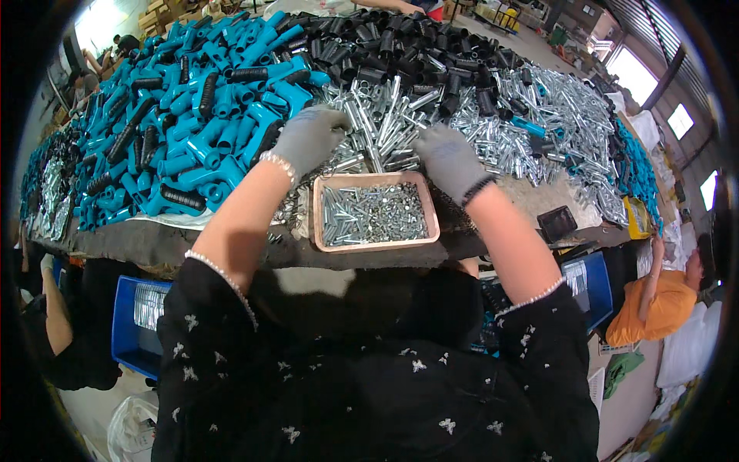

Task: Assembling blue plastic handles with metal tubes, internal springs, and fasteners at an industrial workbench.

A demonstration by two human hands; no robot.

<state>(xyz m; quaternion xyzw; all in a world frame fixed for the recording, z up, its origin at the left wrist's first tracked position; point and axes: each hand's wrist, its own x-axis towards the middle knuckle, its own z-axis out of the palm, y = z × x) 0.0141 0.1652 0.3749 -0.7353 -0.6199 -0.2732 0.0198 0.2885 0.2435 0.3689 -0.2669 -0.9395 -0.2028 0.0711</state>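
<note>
My left hand [308, 138], in a grey glove, reaches to the near edge of the heap, beside the teal plastic handles [223, 100]. Its fingers are curled inward over the shiny metal tubes [373, 127], and whatever they grip is hidden. Across from it, my right hand [450, 160], also gloved in grey, has its fingertips drawn together by the right end of those tubes. I cannot make out what lies between them. Just in front of both hands sits a pale pink tray [377, 248] with screws [339, 215] and small nuts [402, 206] in it.
Black ribbed grips [385, 46] are piled behind the tubes, with more metal parts [570, 115] at right. A small black container [556, 223] lies near the table's front edge. Blue bins [127, 346] stand below on both sides. A person in orange [654, 308] is at right.
</note>
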